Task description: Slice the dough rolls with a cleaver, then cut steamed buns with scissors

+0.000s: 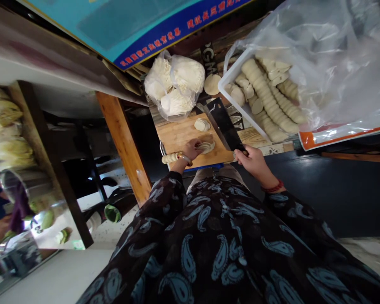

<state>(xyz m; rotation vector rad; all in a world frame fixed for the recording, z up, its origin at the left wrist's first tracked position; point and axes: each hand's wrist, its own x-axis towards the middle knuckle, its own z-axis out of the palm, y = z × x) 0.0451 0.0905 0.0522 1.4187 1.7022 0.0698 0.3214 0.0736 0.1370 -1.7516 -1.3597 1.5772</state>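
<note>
My right hand (251, 162) is closed round the handle of a cleaver (224, 123), its dark broad blade angled away along the right side of a wooden cutting board (177, 136). On the board, my left hand (191, 148) has its fingers pressed on a fanned stack of pale slices (207, 146). A short stack of pale round pieces (202, 124) lies farther back on the board. Beside my left wrist, at the board's left edge, is a pale ridged roll (170, 158), partly hidden by the wrist.
Behind the board sits a clear bag of white stringy clumps (177, 86), like enoki mushrooms. A pale round piece (212, 84) lies beside it. At right, a white tray (240, 67) holds several ridged rolls, partly covered by a plastic bag (345, 71). A wooden post (123, 147) stands at left.
</note>
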